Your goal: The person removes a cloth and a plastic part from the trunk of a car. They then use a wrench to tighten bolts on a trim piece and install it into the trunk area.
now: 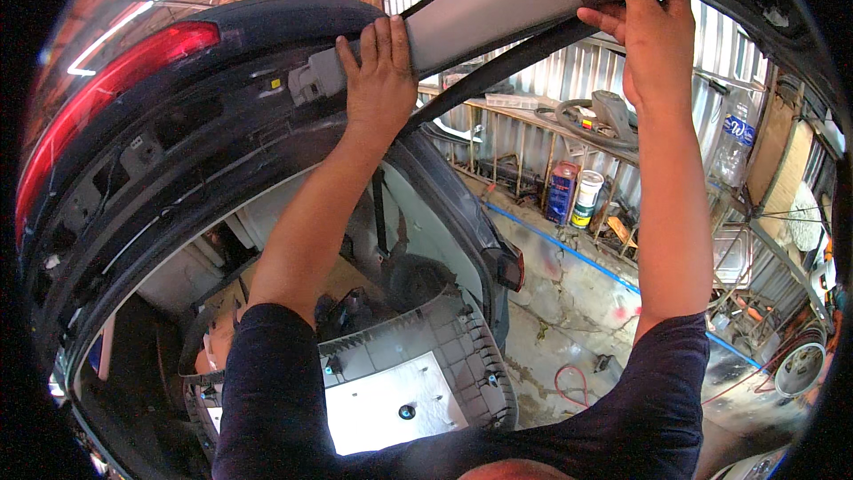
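Left hand (382, 89) lies flat on gray trim (506, 9), right hand (657, 40) clasps it; white tub (586, 199) hides contents.

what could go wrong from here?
1. The left hand and right hand are on the raised grey trim strip; if one slips, that end might drop.
2. The grey panel below has clips along its edge; a falling strip could break some.
3. The left hand sits close to the tailgate, so fingers might get pinched.
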The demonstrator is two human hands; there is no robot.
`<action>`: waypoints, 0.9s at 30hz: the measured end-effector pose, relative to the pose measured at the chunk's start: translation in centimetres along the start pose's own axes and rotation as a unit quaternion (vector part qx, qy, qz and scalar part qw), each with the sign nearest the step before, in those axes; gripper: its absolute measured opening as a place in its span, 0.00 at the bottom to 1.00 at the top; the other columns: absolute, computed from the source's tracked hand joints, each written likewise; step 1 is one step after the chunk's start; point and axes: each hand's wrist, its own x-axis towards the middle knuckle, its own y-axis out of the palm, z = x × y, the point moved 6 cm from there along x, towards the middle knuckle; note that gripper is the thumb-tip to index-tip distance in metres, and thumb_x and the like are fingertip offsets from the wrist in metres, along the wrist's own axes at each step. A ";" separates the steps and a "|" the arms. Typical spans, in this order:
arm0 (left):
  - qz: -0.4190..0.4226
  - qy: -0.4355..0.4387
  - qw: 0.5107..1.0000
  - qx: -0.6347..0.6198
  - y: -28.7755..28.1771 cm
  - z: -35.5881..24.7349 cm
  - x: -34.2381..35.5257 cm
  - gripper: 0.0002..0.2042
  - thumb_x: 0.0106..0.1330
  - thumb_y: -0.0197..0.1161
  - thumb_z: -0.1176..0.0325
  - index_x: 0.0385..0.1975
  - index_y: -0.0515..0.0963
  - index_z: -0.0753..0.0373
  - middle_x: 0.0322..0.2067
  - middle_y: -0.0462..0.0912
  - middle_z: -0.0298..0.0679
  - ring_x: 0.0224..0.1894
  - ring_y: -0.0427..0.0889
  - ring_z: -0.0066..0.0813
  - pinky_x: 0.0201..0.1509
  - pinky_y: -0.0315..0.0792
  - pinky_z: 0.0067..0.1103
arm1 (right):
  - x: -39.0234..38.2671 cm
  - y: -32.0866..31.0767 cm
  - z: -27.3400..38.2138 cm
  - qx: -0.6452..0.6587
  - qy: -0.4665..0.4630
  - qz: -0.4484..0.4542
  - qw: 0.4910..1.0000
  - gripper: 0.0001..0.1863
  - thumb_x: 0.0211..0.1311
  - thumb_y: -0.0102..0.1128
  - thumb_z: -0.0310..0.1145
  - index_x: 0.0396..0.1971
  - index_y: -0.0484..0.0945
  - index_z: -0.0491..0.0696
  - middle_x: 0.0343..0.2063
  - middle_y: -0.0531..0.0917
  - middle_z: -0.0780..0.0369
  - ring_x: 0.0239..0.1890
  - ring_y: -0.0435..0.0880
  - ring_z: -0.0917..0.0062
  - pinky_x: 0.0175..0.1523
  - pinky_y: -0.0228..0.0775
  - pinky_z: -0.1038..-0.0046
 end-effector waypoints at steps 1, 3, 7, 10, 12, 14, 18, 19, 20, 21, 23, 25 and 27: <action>-0.001 -0.004 1.000 0.002 0.2 -0.1 0.1 0.35 0.67 0.59 0.63 0.73 0.58 0.69 0.64 0.68 0.48 0.68 0.65 0.48 0.74 0.53 0.58 | 0.0 0.1 -0.2 -0.002 0.007 0.003 1.000 0.32 0.63 0.75 0.47 0.57 0.74 0.42 0.46 0.84 0.60 0.39 0.86 0.75 0.32 0.84 0.75; -0.003 -0.012 1.000 -0.004 0.5 -0.2 0.4 0.37 0.65 0.61 0.62 0.73 0.58 0.71 0.63 0.69 0.50 0.68 0.66 0.50 0.74 0.54 0.59 | 0.3 0.2 -0.1 -0.008 0.013 0.008 1.000 0.33 0.63 0.75 0.46 0.59 0.73 0.41 0.47 0.83 0.59 0.40 0.86 0.74 0.32 0.84 0.76; -0.017 -0.011 0.999 -0.029 1.1 0.5 0.1 0.45 0.58 0.71 0.57 0.73 0.58 0.70 0.62 0.71 0.49 0.66 0.68 0.51 0.72 0.56 0.58 | -1.2 1.9 1.0 -0.053 -0.026 0.056 0.997 0.36 0.63 0.76 0.40 0.62 0.67 0.39 0.47 0.83 0.56 0.42 0.86 0.76 0.33 0.84 0.75; -0.049 0.008 0.997 -0.056 -0.4 2.0 -0.4 0.38 0.58 0.67 0.62 0.70 0.64 0.67 0.55 0.74 0.46 0.61 0.72 0.46 0.66 0.61 0.52 | -2.2 1.1 -0.8 -0.016 -0.074 0.096 0.992 0.30 0.62 0.76 0.41 0.56 0.73 0.41 0.46 0.84 0.57 0.41 0.88 0.71 0.40 0.86 0.70; 0.033 0.006 0.999 -0.035 0.9 4.0 -1.2 0.41 0.50 0.76 0.56 0.65 0.67 0.62 0.55 0.75 0.45 0.61 0.71 0.49 0.65 0.62 0.49 | -3.8 -1.6 -4.6 -0.030 -0.011 0.107 0.994 0.22 0.65 0.71 0.37 0.55 0.78 0.43 0.47 0.86 0.60 0.50 0.88 0.69 0.55 0.86 0.65; -0.023 0.060 0.995 -0.070 0.8 4.9 -5.5 0.42 0.45 0.79 0.56 0.62 0.69 0.59 0.55 0.75 0.44 0.61 0.72 0.50 0.64 0.66 0.46 | -6.6 -4.3 -6.7 -0.015 0.030 0.134 0.990 0.19 0.68 0.65 0.34 0.55 0.80 0.43 0.53 0.84 0.56 0.55 0.85 0.64 0.61 0.80 0.60; 0.193 0.096 0.962 -0.166 -8.3 1.8 -9.8 0.27 0.51 0.73 0.67 0.50 0.70 0.63 0.43 0.79 0.48 0.49 0.81 0.49 0.54 0.74 0.42 | -12.1 -11.8 -5.5 -0.045 0.098 0.237 0.965 0.20 0.71 0.60 0.32 0.59 0.79 0.42 0.60 0.80 0.54 0.61 0.81 0.63 0.67 0.73 0.57; 0.263 0.095 0.947 -0.159 -9.6 3.3 -13.0 0.27 0.51 0.72 0.68 0.51 0.72 0.65 0.42 0.81 0.51 0.48 0.82 0.51 0.52 0.75 0.43 | -15.2 -11.4 -7.3 -0.036 0.128 0.291 0.947 0.21 0.70 0.61 0.33 0.60 0.77 0.42 0.61 0.80 0.55 0.62 0.80 0.64 0.67 0.72 0.59; 0.276 0.114 0.947 -0.116 -11.2 4.6 -16.5 0.27 0.53 0.73 0.66 0.53 0.72 0.61 0.44 0.81 0.47 0.50 0.81 0.48 0.53 0.75 0.42 | -18.6 -11.3 -9.1 -0.046 0.169 0.351 0.920 0.23 0.70 0.62 0.35 0.62 0.75 0.42 0.61 0.79 0.56 0.62 0.79 0.66 0.67 0.72 0.61; 0.277 0.136 0.948 -0.079 -12.7 5.5 -20.6 0.27 0.54 0.74 0.64 0.55 0.73 0.58 0.47 0.81 0.44 0.53 0.81 0.45 0.54 0.75 0.40 | -22.5 -11.7 -10.8 -0.070 0.211 0.408 0.886 0.25 0.70 0.63 0.36 0.63 0.74 0.42 0.62 0.79 0.57 0.62 0.79 0.67 0.68 0.71 0.62; 0.430 0.073 0.899 -0.046 -12.4 9.3 -29.9 0.25 0.58 0.73 0.64 0.56 0.73 0.55 0.47 0.81 0.43 0.52 0.83 0.42 0.51 0.78 0.37 | -32.4 -12.6 -17.4 -0.084 0.317 0.485 0.810 0.29 0.70 0.64 0.38 0.66 0.70 0.42 0.63 0.78 0.58 0.63 0.77 0.70 0.68 0.69 0.66; 0.553 0.038 0.832 0.028 -14.8 11.0 -36.3 0.30 0.59 0.71 0.61 0.61 0.69 0.58 0.50 0.80 0.47 0.51 0.83 0.51 0.52 0.79 0.43 | -44.1 -23.1 -25.6 -0.055 0.511 0.384 0.767 0.32 0.69 0.66 0.36 0.69 0.67 0.42 0.60 0.79 0.58 0.62 0.77 0.71 0.67 0.70 0.68; 0.533 -0.010 0.846 -0.003 -16.6 13.8 -42.6 0.27 0.60 0.69 0.61 0.59 0.70 0.59 0.50 0.80 0.47 0.51 0.83 0.49 0.52 0.79 0.43 | -54.1 -29.2 -31.3 -0.216 0.587 0.390 0.676 0.40 0.66 0.72 0.35 0.73 0.61 0.45 0.63 0.76 0.55 0.62 0.78 0.70 0.66 0.72 0.68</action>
